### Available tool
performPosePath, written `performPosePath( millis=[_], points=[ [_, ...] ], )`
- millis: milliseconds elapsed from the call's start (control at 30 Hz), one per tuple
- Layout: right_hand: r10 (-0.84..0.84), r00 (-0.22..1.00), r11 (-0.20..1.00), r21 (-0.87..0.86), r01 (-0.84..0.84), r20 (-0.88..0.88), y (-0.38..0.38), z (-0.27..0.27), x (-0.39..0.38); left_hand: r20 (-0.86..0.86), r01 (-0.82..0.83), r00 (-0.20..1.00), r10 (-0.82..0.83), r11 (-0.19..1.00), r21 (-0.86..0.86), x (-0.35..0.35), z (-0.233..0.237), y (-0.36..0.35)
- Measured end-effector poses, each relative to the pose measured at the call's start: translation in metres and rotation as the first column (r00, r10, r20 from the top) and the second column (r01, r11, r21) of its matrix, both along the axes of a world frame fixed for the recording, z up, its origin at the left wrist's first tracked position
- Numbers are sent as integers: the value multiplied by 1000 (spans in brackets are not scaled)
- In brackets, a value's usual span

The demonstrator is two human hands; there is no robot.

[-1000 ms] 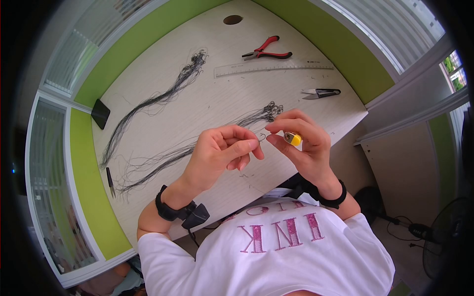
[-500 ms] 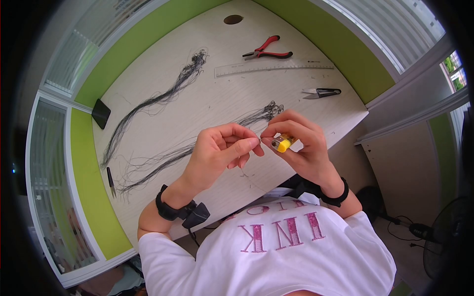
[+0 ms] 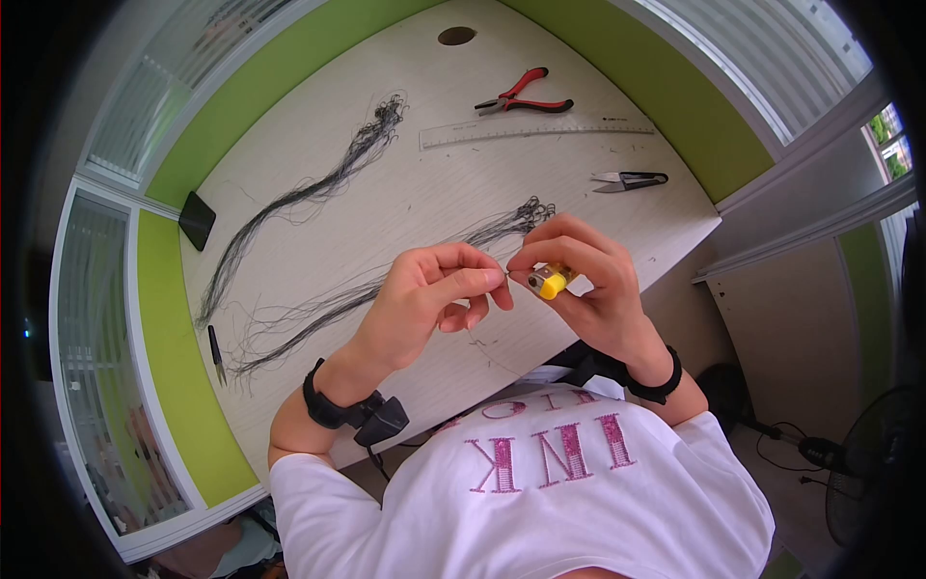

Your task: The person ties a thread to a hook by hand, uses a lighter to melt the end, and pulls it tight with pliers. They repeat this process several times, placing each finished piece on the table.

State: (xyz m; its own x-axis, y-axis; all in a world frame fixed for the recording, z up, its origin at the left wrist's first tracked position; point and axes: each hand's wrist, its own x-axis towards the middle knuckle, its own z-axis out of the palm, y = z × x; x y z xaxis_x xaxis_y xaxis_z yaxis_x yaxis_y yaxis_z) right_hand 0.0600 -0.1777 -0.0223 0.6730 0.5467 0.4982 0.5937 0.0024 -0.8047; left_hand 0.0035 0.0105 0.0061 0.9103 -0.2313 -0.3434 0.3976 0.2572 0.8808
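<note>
My left hand (image 3: 429, 294) is closed, thumb and index finger pinched together on a thin strand (image 3: 492, 359) whose loose end seems to trail below the fingers. Held in my right hand (image 3: 593, 270) is a yellow lighter (image 3: 554, 281), its metal top facing left. The right thumb and index fingertips come together close to the left fingertips; whatever tiny piece lies between them is too small to make out. Just beyond my hands lies a bundle of dark strands with looped ends (image 3: 533, 214), partly hidden behind the left hand.
A second dark strand bundle (image 3: 280, 206) lies further left. Red-handled pliers (image 3: 526, 95), a clear ruler (image 3: 535, 133) and thread snips (image 3: 629, 181) rest at the back and right. Tweezers (image 3: 216, 355) and a black flat object (image 3: 198, 223) are by the left green panel (image 3: 174, 318).
Both hands stay nearly in place, with the left fingertips shifting slightly. The loose strand below them now lies stretched further toward the table's front edge.
</note>
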Motion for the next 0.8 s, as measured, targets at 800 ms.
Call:
performPosePath(
  millis=[800],
  points=[
    [192, 981, 981, 24, -191, -41, -7, 0, 10, 291, -109, 956, 40, 969, 222, -5, -9, -11]
  ],
)
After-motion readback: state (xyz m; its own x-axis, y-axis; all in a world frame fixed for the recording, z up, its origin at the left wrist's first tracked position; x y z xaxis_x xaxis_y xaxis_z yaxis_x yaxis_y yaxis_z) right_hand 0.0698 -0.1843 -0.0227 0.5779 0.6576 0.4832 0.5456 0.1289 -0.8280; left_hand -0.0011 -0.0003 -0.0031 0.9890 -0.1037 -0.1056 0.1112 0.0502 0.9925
